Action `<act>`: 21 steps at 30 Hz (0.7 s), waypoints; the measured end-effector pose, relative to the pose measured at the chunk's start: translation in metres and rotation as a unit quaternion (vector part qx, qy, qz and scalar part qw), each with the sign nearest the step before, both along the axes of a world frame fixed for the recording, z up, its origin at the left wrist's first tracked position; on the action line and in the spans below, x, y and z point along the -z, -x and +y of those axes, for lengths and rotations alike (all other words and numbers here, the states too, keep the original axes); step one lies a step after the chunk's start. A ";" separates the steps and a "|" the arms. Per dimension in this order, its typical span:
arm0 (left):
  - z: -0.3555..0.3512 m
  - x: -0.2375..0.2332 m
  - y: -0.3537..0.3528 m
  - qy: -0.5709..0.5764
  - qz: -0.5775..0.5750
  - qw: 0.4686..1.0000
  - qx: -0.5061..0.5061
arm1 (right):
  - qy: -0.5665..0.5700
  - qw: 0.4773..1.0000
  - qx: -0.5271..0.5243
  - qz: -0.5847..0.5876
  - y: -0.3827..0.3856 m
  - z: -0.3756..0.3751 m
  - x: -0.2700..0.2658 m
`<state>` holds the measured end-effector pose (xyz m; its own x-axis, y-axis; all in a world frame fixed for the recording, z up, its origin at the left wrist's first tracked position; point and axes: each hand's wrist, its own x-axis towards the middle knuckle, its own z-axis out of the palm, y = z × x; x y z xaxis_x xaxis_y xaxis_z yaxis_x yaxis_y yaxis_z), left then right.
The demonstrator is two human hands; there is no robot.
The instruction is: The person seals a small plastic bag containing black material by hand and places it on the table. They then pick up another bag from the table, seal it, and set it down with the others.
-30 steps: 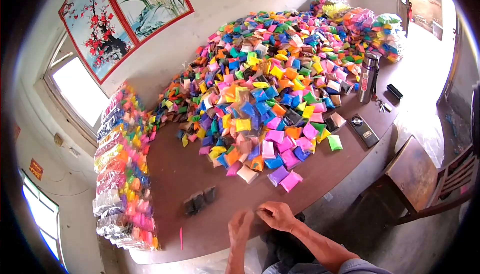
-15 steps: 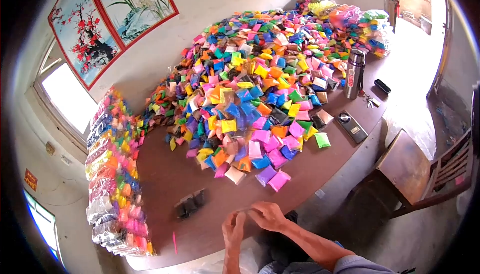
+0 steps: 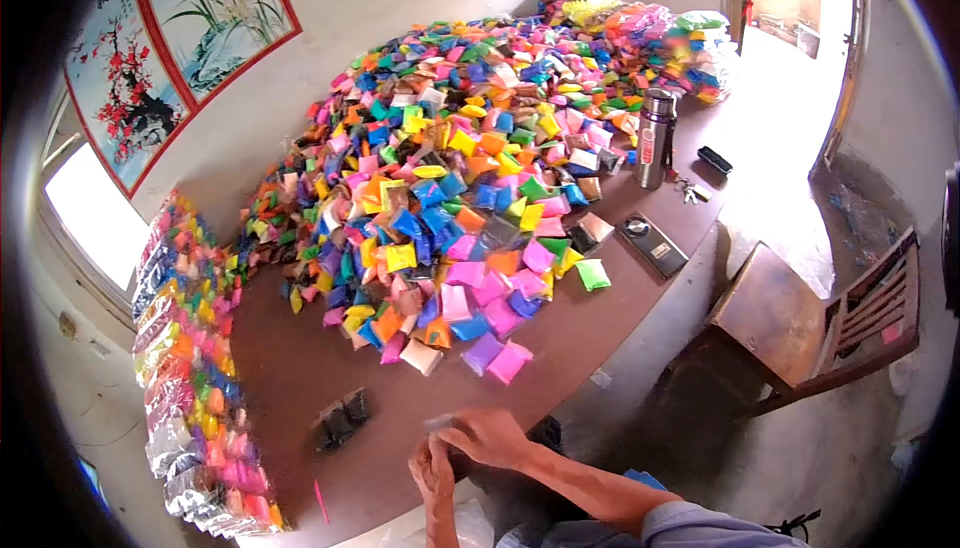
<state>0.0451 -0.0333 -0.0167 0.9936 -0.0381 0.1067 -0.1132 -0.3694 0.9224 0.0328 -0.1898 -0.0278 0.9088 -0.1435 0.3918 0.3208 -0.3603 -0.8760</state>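
The left hand [image 3: 432,473] and right hand [image 3: 488,438] pinch a small clear bag [image 3: 438,421] at 6 o'clock, right at the bench [image 3: 290,368] edge. It could slip off and fall. A bump could make the pile [image 3: 450,178] at 12 slide. I count one flask [image 3: 655,138], one scale [image 3: 652,244] and about three black bags [image 3: 338,420]. The pile has too many to count.

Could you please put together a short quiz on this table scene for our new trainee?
1. True or false: the steel flask stands upright on the table.
2. Which of these lies nearest the left hand and right hand? A keys; B small black packets; C a green packet.
3. Fill the gap: the pink stick lies to the left hand's ___ side.
Key: 1 true; 2 B; 3 left.
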 end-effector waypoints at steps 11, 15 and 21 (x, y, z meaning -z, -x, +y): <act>-0.004 -0.001 0.002 -0.036 -0.027 0.998 0.045 | -0.026 1.000 0.002 -0.007 0.002 -0.003 -0.001; -0.003 0.015 -0.003 -0.087 -0.103 0.991 -0.017 | 0.036 0.998 -0.003 -0.044 0.006 -0.006 -0.014; -0.006 0.020 -0.002 -0.002 -0.069 0.998 0.004 | -0.016 1.000 -0.002 0.001 0.002 -0.003 0.004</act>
<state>0.0473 -0.0392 -0.0371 0.9690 -0.0468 0.2424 -0.2421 -0.3723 0.8960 0.0310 -0.1927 -0.0319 0.9104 -0.1526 0.3845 0.3194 -0.3316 -0.8877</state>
